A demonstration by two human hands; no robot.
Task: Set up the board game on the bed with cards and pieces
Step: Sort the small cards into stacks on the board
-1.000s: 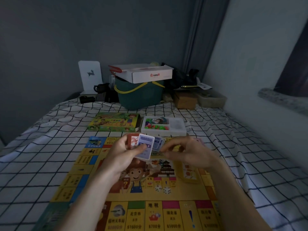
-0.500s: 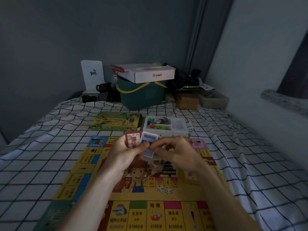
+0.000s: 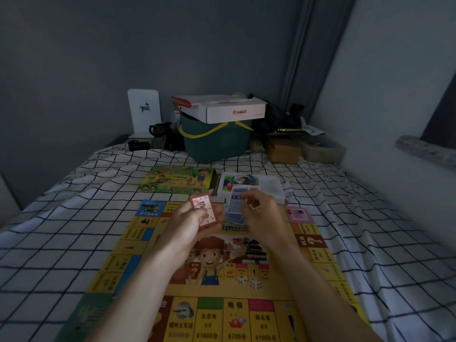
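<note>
Two card packs in hand, board already laid on bed.

L hand (image 3: 187, 225) grips red card deck (image 3: 203, 212), fingers curled round it, long axis near upright. R hand (image 3: 261, 213) pinches blue cards (image 3: 235, 208), blurred, just right of red deck, over far half of game board (image 3: 222, 290). Dice (image 3: 249, 282) lie near board centre. Piece tray (image 3: 269, 187) just beyond R hand, box lid (image 3: 177, 178) to its left. Judgement: R hand nearer open board room for card placement.

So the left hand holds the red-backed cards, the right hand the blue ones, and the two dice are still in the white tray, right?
Not quite. The head view shows the two dice lying on the game board, not in the white tray. The left hand does hold the red-backed cards, the right hand the blue ones.
</note>
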